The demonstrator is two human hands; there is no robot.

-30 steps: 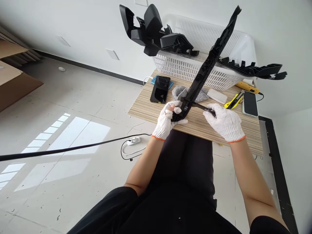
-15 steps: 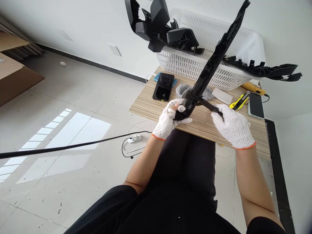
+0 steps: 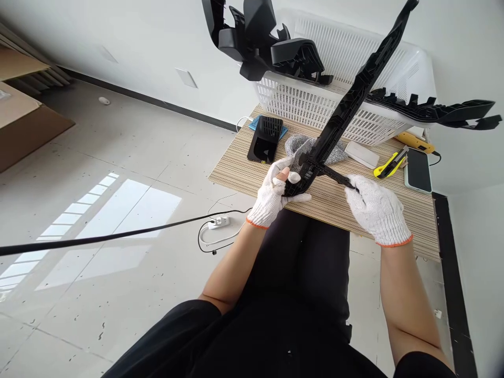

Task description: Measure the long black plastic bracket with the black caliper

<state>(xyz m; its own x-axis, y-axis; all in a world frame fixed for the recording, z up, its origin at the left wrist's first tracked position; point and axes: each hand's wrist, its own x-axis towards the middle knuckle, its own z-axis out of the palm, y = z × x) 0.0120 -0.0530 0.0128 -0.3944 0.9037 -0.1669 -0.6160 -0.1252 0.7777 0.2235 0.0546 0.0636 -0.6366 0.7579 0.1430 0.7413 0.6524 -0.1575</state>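
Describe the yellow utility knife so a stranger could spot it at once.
Start at the white basket on the striped table. In front of its right end, the yellow utility knife lies between a white block and a dark phone. Only it is yellow with black trim.
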